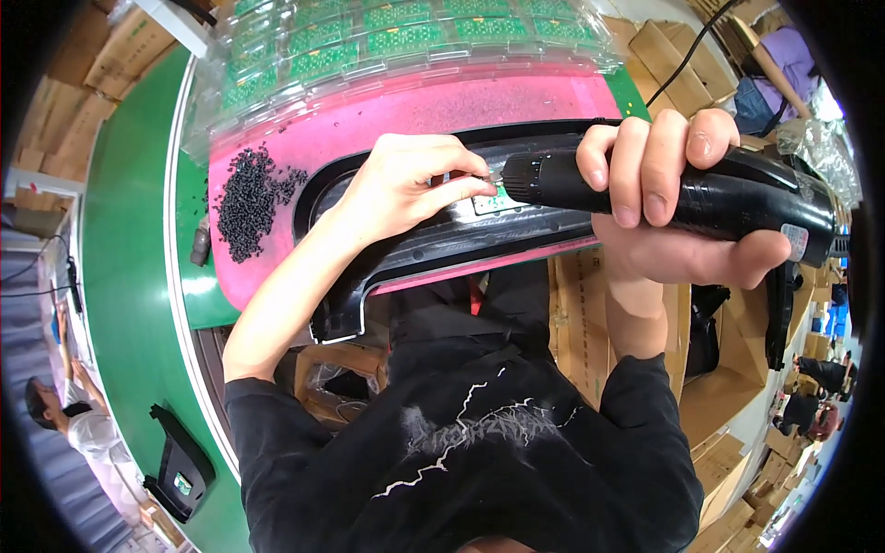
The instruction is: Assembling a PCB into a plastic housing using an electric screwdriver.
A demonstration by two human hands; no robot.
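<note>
My right hand (659, 198) grips a black electric screwdriver (737, 198) and holds it level, its tip pointing left at a small green circuit board (493, 200). That board sits in a long black plastic housing (433, 244) lying on a pink mat (369, 120). My left hand (406, 180) pinches something tiny at the screwdriver's tip, right over the board; the item itself is too small to make out. A pile of small black screws (247, 198) lies on the mat to the left of the housing.
Clear plastic trays of green circuit boards (387, 37) are stacked behind the mat. A green conveyor belt (129, 240) runs along the left, carrying another black housing (180, 461). Cardboard boxes (719, 387) stand at right and below. Other people work at far left and right.
</note>
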